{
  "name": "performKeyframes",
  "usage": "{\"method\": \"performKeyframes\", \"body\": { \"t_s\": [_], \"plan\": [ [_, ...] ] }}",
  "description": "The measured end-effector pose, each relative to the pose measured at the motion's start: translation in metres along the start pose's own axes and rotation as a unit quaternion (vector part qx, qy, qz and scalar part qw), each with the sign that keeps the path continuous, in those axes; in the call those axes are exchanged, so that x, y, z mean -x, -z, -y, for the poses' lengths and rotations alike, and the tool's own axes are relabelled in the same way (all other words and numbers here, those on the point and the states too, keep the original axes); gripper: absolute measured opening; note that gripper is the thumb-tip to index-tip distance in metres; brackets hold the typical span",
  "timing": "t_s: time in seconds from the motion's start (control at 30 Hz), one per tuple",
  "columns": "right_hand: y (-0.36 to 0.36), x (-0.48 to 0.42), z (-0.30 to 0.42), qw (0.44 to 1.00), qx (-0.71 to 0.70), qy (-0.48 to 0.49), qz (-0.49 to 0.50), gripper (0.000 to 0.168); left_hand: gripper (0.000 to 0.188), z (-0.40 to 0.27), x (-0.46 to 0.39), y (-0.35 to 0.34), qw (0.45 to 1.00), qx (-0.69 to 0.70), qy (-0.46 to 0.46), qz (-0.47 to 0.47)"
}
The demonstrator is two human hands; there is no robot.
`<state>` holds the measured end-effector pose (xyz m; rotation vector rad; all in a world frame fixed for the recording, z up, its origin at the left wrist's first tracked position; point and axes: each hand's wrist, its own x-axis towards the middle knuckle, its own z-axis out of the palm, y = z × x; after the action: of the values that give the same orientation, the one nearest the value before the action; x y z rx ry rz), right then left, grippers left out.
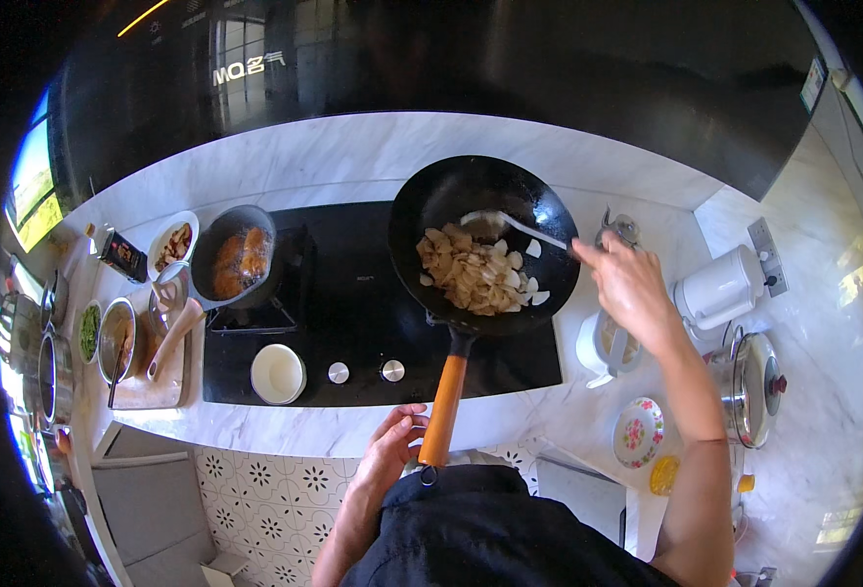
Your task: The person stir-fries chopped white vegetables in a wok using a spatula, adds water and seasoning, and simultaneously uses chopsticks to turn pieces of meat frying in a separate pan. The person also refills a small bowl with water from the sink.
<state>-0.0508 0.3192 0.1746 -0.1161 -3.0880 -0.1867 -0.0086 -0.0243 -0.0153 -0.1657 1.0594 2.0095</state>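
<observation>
My right hand (622, 282) is closed on the handle of a metal spatula or ladle (523, 226), whose blurred head is in a black wok (446, 194). Thin pale slices of food (475, 271) lie heaped in the wok, some browner, some white. The wok stands on the right side of a black glass hob (358, 293), its wooden handle (446, 411) pointing towards me. Just left of that handle is my left hand (400, 433), fingers partly curled, not gripping it. A grey pan (233, 253) on the left burner holds browned pieces of food in bubbling oil.
At the hob's front stands a white bowl (278, 374). Left are a cutting board (171, 392), a metal bowl (118, 341), a dark bottle (121, 255) and dishes of food. Right are a white jug (600, 348), a floral plate (638, 433), a kettle (721, 286) and a lidded steel pot (754, 389).
</observation>
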Motion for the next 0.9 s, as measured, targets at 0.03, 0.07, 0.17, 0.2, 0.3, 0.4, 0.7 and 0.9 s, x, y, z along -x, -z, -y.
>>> {"method": "performKeyframes", "body": {
  "t_s": [0.03,0.07,0.17,0.2,0.3,0.4,0.7,0.9],
  "plan": [
    [-0.007,-0.007,-0.006,1.0,-0.001,-0.012,-0.026,0.049,0.053,0.001,-0.001,-0.001,1.0,0.002,0.001,0.006],
    [-0.025,-0.015,-0.013,0.998,-0.002,-0.024,-0.052,0.048,0.052,0.0,-0.003,-0.004,1.0,-0.005,0.001,0.01],
    [-0.058,-0.013,-0.015,0.993,-0.079,0.0,-0.092,0.048,0.05,-0.003,-0.006,-0.007,1.0,-0.01,-0.001,0.015],
    [-0.06,-0.004,-0.011,0.994,-0.087,0.02,-0.066,0.049,0.05,0.001,-0.006,-0.002,1.0,-0.002,-0.003,0.015],
    [-0.065,0.035,-0.025,0.994,-0.037,0.078,-0.069,0.054,0.05,0.003,-0.007,0.004,1.0,0.017,0.001,0.012],
    [-0.02,0.062,-0.028,0.989,0.056,0.107,-0.09,0.055,0.05,0.004,-0.003,0.013,1.0,0.026,0.002,0.004],
    [-0.009,0.046,-0.015,0.982,0.13,0.111,-0.081,0.039,0.047,-0.006,-0.007,0.008,0.997,-0.01,-0.066,-0.026],
    [0.083,0.051,-0.024,0.981,0.135,0.136,-0.031,0.026,0.033,-0.008,0.02,0.032,0.984,-0.008,-0.127,-0.125]
  ]
}}
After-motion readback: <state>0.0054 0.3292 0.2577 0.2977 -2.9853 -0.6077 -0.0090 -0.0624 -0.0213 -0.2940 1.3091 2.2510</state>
